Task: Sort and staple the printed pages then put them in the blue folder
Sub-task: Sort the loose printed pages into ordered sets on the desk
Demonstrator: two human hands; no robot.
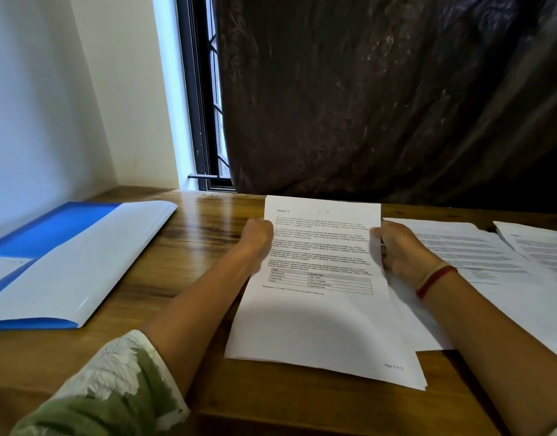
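Note:
A stack of printed pages [321, 319] lies in the middle of the wooden table, its top sheet headed "Section 10" with a small table printed on it. My left hand [258, 237] grips the stack's left edge near the top. My right hand [399, 247] grips the right edge at about the same height; a red thread bracelet sits on that wrist. The far end of the stack is lifted off the table. The blue folder [50, 234] lies open at the left, its clear inner pocket facing up. No stapler is in view.
More printed sheets [478, 256] lie spread on the table to the right, with another pile [541, 247] at the far right edge. A dark curtain [380, 96] and a window [204, 121] stand behind the table. Bare wood [189, 247] separates folder and stack.

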